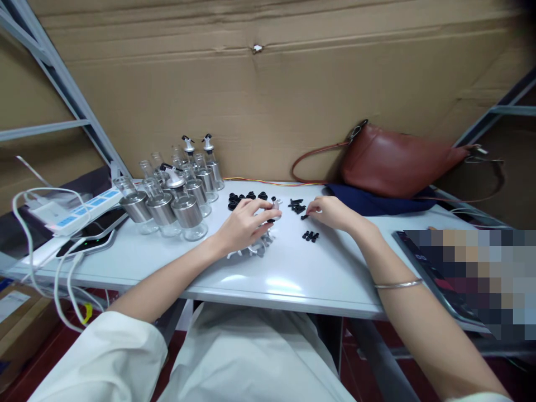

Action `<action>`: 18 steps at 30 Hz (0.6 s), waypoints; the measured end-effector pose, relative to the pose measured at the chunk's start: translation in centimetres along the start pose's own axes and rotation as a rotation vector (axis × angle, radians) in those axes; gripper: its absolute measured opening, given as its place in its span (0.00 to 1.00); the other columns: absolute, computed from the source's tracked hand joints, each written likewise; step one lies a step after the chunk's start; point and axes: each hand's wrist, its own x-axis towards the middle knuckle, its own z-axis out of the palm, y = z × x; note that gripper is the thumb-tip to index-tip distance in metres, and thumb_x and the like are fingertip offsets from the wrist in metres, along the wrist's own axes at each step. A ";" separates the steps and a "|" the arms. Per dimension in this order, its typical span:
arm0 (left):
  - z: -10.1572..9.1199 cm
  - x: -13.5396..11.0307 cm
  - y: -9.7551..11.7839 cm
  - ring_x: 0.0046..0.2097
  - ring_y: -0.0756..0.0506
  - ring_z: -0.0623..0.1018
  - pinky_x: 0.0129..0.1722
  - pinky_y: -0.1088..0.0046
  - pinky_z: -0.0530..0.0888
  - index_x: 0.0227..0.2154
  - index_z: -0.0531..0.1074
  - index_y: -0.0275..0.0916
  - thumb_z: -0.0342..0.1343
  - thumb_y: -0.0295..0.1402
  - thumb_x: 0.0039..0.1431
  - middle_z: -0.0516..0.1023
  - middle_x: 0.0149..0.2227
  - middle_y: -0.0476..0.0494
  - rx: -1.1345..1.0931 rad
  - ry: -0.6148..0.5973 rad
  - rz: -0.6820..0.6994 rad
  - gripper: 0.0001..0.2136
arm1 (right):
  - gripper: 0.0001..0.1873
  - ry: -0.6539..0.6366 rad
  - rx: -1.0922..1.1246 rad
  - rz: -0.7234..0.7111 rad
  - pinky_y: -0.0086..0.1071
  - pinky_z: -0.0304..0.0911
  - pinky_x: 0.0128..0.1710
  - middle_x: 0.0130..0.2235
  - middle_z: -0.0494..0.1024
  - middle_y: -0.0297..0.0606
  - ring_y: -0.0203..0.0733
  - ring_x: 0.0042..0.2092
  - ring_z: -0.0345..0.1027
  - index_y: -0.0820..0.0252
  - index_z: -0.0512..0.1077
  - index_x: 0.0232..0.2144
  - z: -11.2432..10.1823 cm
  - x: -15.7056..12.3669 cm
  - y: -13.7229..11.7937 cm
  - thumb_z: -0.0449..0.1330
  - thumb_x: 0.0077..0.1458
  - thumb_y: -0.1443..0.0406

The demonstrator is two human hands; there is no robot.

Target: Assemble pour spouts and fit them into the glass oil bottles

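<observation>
My left hand (246,223) rests on the white table (293,273), fingers curled round a small silver spout part (274,207). Under and behind it lies a pile of silver spout parts (255,248). My right hand (329,213) pinches a small black plug (304,216) between thumb and fingertips. Small groups of black plugs lie close by, one (310,236) just in front of the right hand, another (297,205) beyond it. Black rings (245,198) are heaped further back.
Several glass and steel oil bottles (173,192) stand at the left. A white power strip (81,211), cables and a dark device (90,237) lie further left. A brown leather bag (397,162) on blue cloth (377,202) leans against the cardboard wall. A blurred panel sits at right.
</observation>
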 end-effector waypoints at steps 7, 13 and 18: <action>-0.2 0.2 0.1 0.44 0.47 0.77 0.45 0.67 0.70 0.46 0.67 0.37 0.53 0.34 0.63 0.78 0.41 0.40 -0.019 0.032 0.029 0.11 | 0.10 -0.015 0.003 0.052 0.28 0.61 0.34 0.35 0.80 0.42 0.43 0.35 0.72 0.61 0.79 0.32 0.4 0.0 0.3 0.59 0.47 0.72; -0.1 0.2 -0.1 0.42 0.48 0.78 0.47 0.67 0.69 0.45 0.68 0.37 0.53 0.36 0.63 0.80 0.40 0.41 -0.018 0.012 0.042 0.11 | 0.11 -0.039 0.024 0.080 0.26 0.60 0.31 0.32 0.81 0.38 0.40 0.33 0.72 0.59 0.78 0.30 0.5 0.0 0.0 0.59 0.46 0.74; -0.1 0.2 -0.1 0.40 0.49 0.77 0.45 0.69 0.70 0.45 0.68 0.36 0.52 0.35 0.63 0.79 0.39 0.42 -0.040 -0.007 0.069 0.11 | 0.08 -0.040 0.047 0.085 0.28 0.59 0.29 0.27 0.80 0.38 0.41 0.30 0.72 0.59 0.77 0.24 0.3 -0.2 -0.2 0.59 0.44 0.74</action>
